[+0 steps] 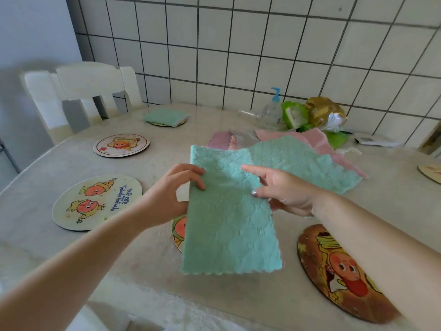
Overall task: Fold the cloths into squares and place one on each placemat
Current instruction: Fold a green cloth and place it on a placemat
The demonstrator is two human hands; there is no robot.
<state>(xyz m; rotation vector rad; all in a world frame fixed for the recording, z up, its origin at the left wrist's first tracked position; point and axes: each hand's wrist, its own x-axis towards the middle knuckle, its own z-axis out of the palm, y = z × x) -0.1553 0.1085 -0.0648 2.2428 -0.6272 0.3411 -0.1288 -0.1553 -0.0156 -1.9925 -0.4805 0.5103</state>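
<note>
I hold a teal cloth [229,223], folded into a long strip, above the table. My left hand [171,194] pinches its left edge and my right hand [281,189] grips its right edge, index finger stretched over the top. Under the cloth a round placemat [179,231] is mostly hidden. More round placemats lie around: one at near left [95,203], one at mid left [121,145], one at near right [338,273]. A far placemat [167,122] carries a folded teal cloth [164,115]. A loose pile with a teal cloth [305,161] and pink cloths [310,137] lies behind my hands.
A white chair [81,91] stands at the table's far left. By the tiled wall sit a pump bottle [272,108], green and gold bags [312,113] and a white remote [374,140]. Another mat edge [432,172] shows at the right border.
</note>
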